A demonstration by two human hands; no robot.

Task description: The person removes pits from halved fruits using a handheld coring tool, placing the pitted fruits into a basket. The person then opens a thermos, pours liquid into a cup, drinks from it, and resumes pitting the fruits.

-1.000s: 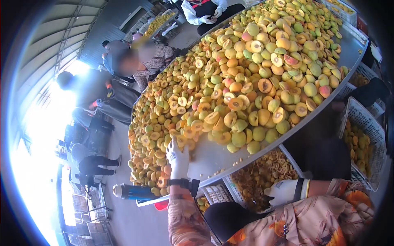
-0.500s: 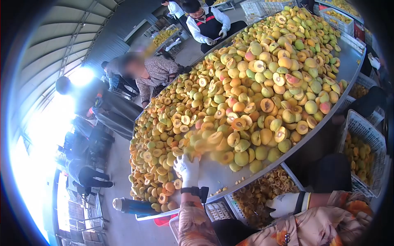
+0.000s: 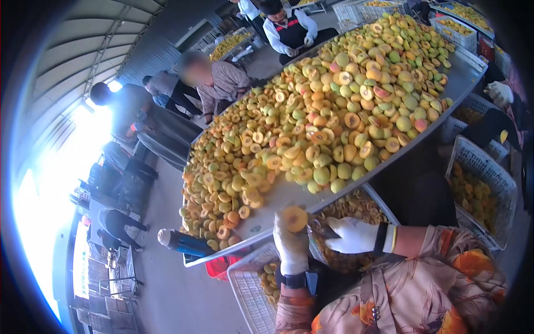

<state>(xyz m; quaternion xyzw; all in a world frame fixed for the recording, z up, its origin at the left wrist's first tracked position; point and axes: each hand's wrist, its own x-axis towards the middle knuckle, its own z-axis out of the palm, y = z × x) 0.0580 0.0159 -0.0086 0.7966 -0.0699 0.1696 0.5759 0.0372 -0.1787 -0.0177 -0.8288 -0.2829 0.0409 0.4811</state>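
Halved fruit [image 3: 295, 219] — L hand's [image 3: 290, 247] fingers pinching it, cut face showing; R hand [image 3: 354, 235] just R of fruit — its grip, can't tell.

Halved stone fruit [image 3: 311, 125] lies on the table [image 3: 286, 199] across mid-frame; a bottle [image 3: 186, 242] lies at its lower-left corner, a crate [image 3: 248, 286] below, another crate [image 3: 485, 161] far right.

Halved fruit [image 3: 295, 219] — now in left hand [image 3: 290, 247]
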